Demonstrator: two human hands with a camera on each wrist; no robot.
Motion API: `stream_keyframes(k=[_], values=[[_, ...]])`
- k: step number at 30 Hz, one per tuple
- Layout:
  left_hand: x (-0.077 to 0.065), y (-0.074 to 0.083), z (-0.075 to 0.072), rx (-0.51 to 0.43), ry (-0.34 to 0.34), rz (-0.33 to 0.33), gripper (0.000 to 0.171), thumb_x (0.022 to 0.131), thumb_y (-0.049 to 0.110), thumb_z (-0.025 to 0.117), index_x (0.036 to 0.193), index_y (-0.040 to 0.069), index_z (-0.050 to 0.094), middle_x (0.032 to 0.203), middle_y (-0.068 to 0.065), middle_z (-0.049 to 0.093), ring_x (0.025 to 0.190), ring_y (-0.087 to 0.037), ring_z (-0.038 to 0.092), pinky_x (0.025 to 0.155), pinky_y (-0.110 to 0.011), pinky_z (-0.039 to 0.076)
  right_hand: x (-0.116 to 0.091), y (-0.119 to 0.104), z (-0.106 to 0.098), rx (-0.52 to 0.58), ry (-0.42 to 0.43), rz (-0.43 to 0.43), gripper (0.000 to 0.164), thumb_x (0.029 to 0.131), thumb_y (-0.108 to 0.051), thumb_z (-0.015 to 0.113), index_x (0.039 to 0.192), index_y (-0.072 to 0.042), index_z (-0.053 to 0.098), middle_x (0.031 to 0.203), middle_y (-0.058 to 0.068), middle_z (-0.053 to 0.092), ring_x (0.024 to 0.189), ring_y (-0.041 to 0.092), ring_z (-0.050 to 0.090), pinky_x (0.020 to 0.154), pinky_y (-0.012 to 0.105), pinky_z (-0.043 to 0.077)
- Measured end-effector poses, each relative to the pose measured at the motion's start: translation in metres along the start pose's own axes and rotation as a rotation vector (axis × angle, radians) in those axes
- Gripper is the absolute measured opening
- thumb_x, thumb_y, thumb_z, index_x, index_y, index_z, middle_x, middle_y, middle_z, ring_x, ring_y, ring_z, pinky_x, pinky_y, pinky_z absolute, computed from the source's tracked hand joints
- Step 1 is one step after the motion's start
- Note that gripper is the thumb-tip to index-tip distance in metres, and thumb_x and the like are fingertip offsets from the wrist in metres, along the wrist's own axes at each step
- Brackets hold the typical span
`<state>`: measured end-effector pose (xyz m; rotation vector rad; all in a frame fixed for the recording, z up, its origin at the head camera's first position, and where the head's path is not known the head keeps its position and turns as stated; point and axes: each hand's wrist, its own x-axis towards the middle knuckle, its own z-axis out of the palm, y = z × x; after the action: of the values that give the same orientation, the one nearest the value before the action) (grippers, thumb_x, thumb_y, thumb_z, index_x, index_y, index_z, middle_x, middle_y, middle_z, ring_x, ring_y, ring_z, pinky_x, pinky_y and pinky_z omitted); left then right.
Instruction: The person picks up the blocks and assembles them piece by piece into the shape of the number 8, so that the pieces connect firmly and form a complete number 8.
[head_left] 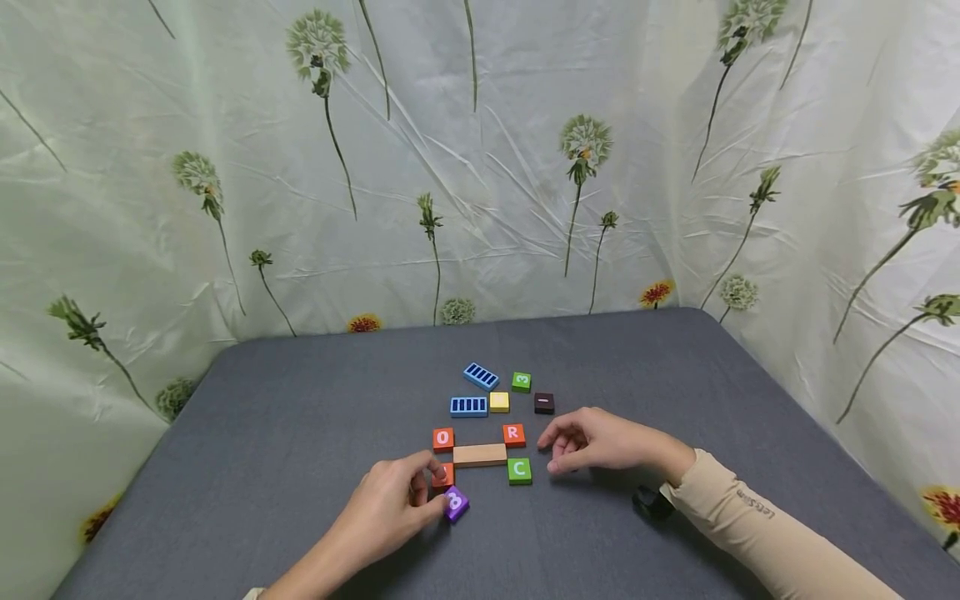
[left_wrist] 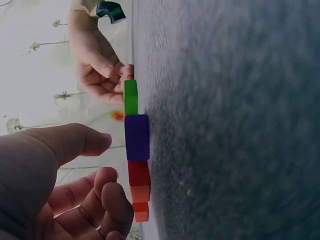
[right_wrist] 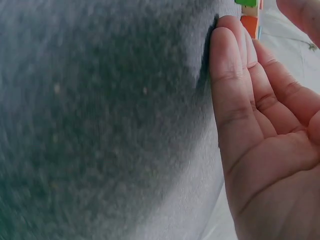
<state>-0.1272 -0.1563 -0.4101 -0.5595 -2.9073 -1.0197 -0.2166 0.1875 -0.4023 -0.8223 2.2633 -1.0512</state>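
Note:
My left hand [head_left: 390, 498] hovers by a purple block [head_left: 456, 504] and an orange-red block [head_left: 443, 477], its fingertips partly covering the latter. In the left wrist view, thumb and fingers are apart, with a gap between the thumb and the purple block [left_wrist: 137, 137]. A plain wooden bar [head_left: 480, 455] lies between orange-red blocks marked O [head_left: 443, 439] and R [head_left: 513, 434], the half-hidden block and a green C block [head_left: 519, 471]. To the right of these, my right hand [head_left: 600, 440] rests low over the table with loosely bent fingers and nothing in them.
Behind the bar lie two blue slotted blocks [head_left: 468, 407], a yellow block [head_left: 498, 402], a green 3 block [head_left: 521, 382] and a dark block [head_left: 543, 403]. A grey cloth covers the table [head_left: 315, 392]; a flower-printed curtain [head_left: 495, 167] hangs behind it.

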Motion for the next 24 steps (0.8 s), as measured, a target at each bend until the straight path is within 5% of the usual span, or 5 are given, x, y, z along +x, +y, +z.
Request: stream_keyframes(k=[24], values=[[0.010,-0.003,0.001,0.038,-0.015,-0.024,0.024,0.084,0.023,0.091,0.098,0.022,0.071,0.065,0.015,0.052,0.057,0.002,0.044,0.056,-0.022,0.035,0.003,0.017,-0.040,-0.108,0.261,0.005,0.030,0.099,-0.022,0.078,0.120,0.000,0.073,0.089,0.001,0.070,0.074,0.008,0.062,0.067,0.025,0.051]])
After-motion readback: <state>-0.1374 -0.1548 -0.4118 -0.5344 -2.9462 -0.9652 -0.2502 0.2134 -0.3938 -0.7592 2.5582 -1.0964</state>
